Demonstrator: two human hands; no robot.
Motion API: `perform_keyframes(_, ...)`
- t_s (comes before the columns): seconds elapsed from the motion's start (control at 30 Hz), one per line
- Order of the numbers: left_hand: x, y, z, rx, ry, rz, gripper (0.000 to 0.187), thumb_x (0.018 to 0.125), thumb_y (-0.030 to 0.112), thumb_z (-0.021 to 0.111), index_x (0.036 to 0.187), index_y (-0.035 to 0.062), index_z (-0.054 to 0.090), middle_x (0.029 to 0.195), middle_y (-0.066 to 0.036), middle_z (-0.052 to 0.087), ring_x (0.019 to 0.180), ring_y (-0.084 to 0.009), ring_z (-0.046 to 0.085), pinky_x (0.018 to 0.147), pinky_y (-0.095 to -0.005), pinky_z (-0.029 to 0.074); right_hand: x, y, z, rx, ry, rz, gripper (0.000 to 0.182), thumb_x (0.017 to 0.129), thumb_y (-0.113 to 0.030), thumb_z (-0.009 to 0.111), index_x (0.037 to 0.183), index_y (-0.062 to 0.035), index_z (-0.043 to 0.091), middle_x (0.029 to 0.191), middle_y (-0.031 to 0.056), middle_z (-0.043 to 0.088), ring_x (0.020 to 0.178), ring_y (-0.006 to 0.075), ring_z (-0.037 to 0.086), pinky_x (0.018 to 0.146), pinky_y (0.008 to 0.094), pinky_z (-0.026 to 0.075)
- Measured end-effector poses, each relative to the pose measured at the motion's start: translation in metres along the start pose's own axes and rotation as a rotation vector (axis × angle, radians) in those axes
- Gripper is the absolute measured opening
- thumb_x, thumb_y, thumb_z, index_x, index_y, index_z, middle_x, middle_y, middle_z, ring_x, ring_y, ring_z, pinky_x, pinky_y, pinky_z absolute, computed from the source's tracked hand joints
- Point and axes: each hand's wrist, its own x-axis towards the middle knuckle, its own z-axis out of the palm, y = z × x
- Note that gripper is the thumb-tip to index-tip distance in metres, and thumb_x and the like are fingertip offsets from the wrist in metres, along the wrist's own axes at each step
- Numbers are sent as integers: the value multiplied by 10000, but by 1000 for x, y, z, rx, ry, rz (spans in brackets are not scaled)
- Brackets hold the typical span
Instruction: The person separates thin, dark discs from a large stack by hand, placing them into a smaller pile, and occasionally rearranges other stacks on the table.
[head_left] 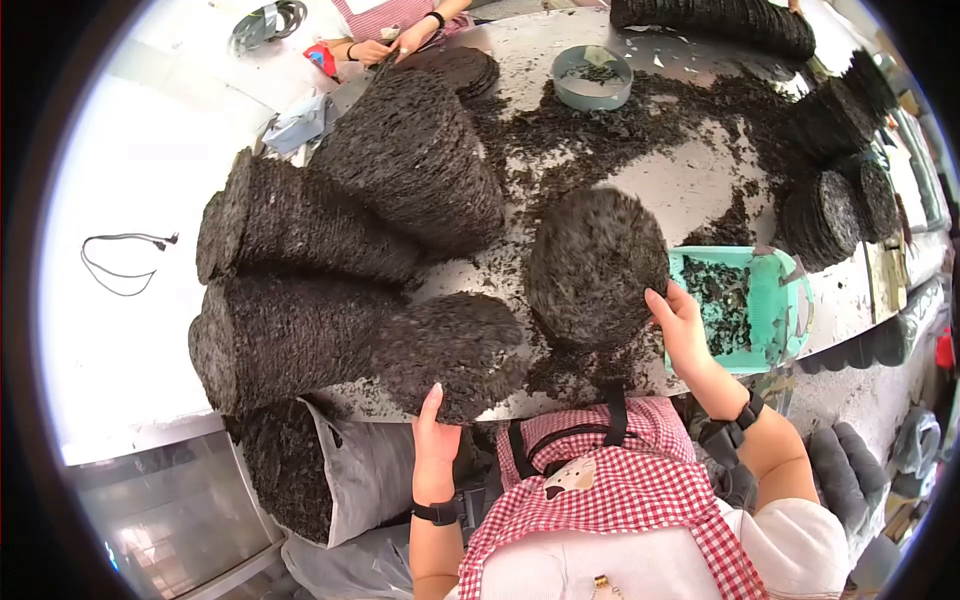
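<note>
My left hand [436,445] grips the near edge of a round, dark, rough disc [450,350], with the thumb on top, close to the table's front edge. My right hand [682,325] holds a second dark disc [597,270] by its right edge, thumb on the upper face. This disc is tilted above the scattered dark flakes on the table. The two discs are apart. Left of them lie long stacks of similar discs [300,225]. Beside my right hand is a turquoise basket [768,300] with dark flakes inside.
Across the table, a co-worker's hands [390,45] are near a large stack [415,150]. A round grey container [592,98] stands at the back. More stacks [820,220] lie at the right. An open bag [370,480] hangs below the front edge.
</note>
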Motion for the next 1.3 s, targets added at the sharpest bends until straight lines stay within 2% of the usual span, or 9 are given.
perform_keyframes(0.07,7,-9,6,299,47,151,392,863,100,597,1230,1,503,1212,-85,541,1090,-210,538,927,-347,440,5,12,-12,55,65,60,394,890,-118,575,1250,8,475,980,51,561,802,115,505,715,244,438)
perform_keyframes(0.1,17,-20,9,576,10,279,411,852,72,611,1239,-10,494,1209,-82,544,1083,-188,537,934,-315,421,18,65,-32,-315,243,-139,495,856,-135,620,1296,-12,428,1108,82,459,887,142,466,734,257,448)
perform_keyframes(0.23,37,-27,106,1254,-397,902,540,714,60,732,1185,7,471,1345,-175,439,1275,-305,393,1068,-439,265,16,65,-41,-424,328,-208,490,857,-140,619,1305,-97,424,1264,120,353,1085,215,424,858,317,447)
perform_keyframes(0.3,40,-42,141,1595,-614,775,695,630,99,791,1204,32,406,1429,-198,311,1364,-334,244,1113,-524,110,19,66,-44,-471,353,-313,455,873,-144,598,1296,-103,434,1308,136,334,1176,257,385,924,348,411)
perform_keyframes(0.47,51,-65,142,1528,-737,739,948,660,238,789,1382,32,209,1483,-211,167,1394,-387,89,1113,-543,14,-10,-3,-22,-806,105,-670,508,794,-117,649,1265,-79,464,1301,162,401,1228,337,371,1012,460,327)
perform_keyframes(0.67,71,-70,72,1214,-339,681,788,747,65,651,1374,-7,180,1431,-233,192,1350,-383,186,1108,-479,151,10,46,23,-1129,-543,-759,624,768,-278,649,1348,-213,427,1475,55,291,1356,242,275,1128,493,157)
perform_keyframes(0.9,94,-63,54,1280,-170,443,779,759,52,657,1375,-17,186,1404,-224,219,1329,-371,215,1099,-454,178,139,26,-18,-1389,-80,-757,590,715,-44,586,1271,-223,501,1447,42,348,1352,244,293,1120,530,143)
perform_keyframes(1.13,127,-54,50,1288,-120,388,755,799,137,668,1373,-15,201,1379,-227,254,1304,-371,241,1081,-468,196,248,-56,-124,-1587,288,-566,736,717,-119,685,1375,-206,366,1439,60,322,1337,269,277,1100,494,190)
perform_keyframes(1.3,191,-20,58,761,132,314,640,899,231,576,1393,50,213,1331,-169,342,1280,-304,310,1070,-414,283,250,-120,-45,-1358,212,-949,755,712,-91,701,1382,-104,354,1437,120,316,1342,300,274,1116,472,177)
